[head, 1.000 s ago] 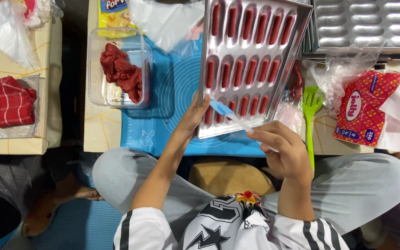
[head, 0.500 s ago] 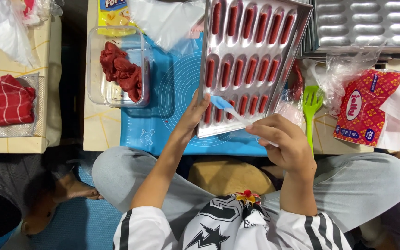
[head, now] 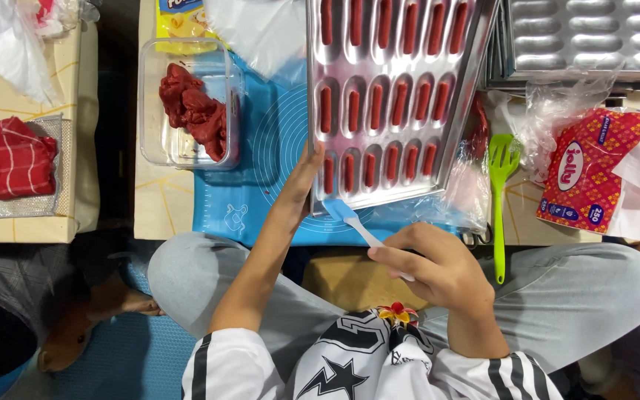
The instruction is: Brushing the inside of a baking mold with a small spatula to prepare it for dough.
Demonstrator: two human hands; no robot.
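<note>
Seen from the head camera, the left hand (head: pixel 307 172) reaches forward and grips the near left corner of a shiny metal baking tray with oblong moulds (head: pixel 392 100), most moulds filled with red dough sticks (head: pixel 375 107); the fingers curl over the tray's rim while the thumb side lies against its edge. The right hand (head: pixel 438 270) is closed around the white handle of a small pastry brush with a pale blue head (head: pixel 344 212), the head lying just at the near edge of the tray. The tray rests on a blue silicone baking mat (head: pixel 261 159) spread over a low table, above the person's crossed legs in grey trousers. To the left on the mat stands a clear plastic tub holding lumps of red dough (head: pixel 190 111). To the right lie a green slotted spatula (head: pixel 501 192) and a red packet of tissues (head: pixel 594 174), with a second empty metal mould tray (head: pixel 594 33) behind. Far left, a red checked cloth (head: pixel 12 159) sits in a mesh basket.
</note>
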